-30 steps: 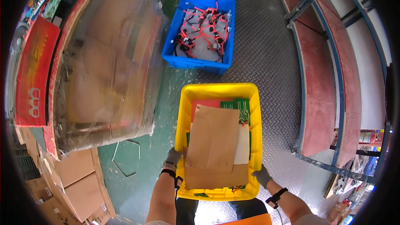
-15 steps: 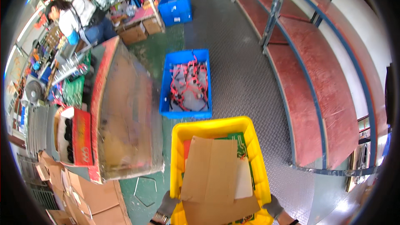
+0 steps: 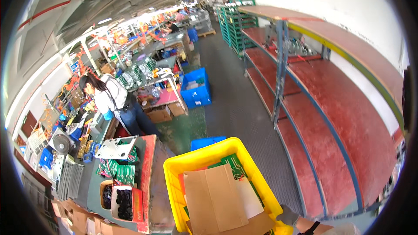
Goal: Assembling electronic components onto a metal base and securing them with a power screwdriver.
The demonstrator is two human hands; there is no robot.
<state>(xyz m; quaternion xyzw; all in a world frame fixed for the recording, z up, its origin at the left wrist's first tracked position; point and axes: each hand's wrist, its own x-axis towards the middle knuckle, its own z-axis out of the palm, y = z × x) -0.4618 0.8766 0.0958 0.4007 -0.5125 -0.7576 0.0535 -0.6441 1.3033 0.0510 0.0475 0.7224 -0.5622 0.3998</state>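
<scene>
A yellow plastic crate (image 3: 204,156) is in front of me, tilted a little. My right hand (image 3: 289,216), in a grey glove, is closed on its right side near the bottom of the view. The fingertips are hidden behind the crate wall. Of my left hand nothing shows. Brown cardboard sheets (image 3: 213,200) lie on top inside the crate, beside a white sheet (image 3: 252,203). Green circuit boards (image 3: 236,166) stick out from under the cardboard at the far end.
A workbench (image 3: 150,159) on the left carries green boards and an open red box (image 3: 137,204) of black parts. Beyond the crate stands a blue bin (image 3: 202,142), with another blue bin (image 3: 197,95) farther off. A person (image 3: 115,102) works at left. Red-shelved racks (image 3: 322,91) line the right.
My view has tipped up, showing the ceiling and the far room. The yellow crate is higher off the floor and covers most of the nearer blue bin. My left hand has left the view.
</scene>
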